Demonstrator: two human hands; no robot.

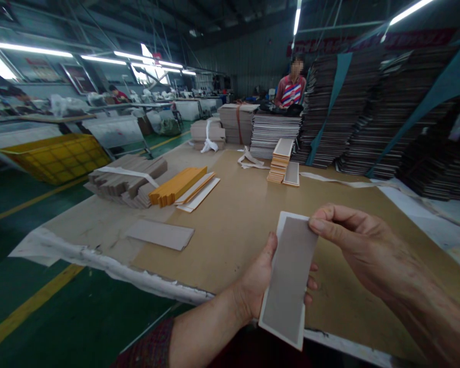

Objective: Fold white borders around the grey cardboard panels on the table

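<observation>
My left hand (255, 283) is closed around a white-edged panel (281, 217), with the thumb at its left edge and fingertips showing past its right edge. A grey cardboard strip (293, 271) lies over the panel, leaving a pale border around it. At the top right corner, my right hand (362, 240) pinches the strip between thumb and index finger. Both pieces are tilted, above the table's front edge. Left of them, a loose grey cardboard piece (161, 234) lies flat on the brown-covered table (230, 225).
Orange-edged pieces (180, 185) lie beside a tied bundle of grey cardboard (128, 179). A small stack of panels (280, 161) stands further back. Tall dark stacks (341, 102) line the right rear. A person (291, 89) is behind the stacks; a yellow bin (57, 156) stands left.
</observation>
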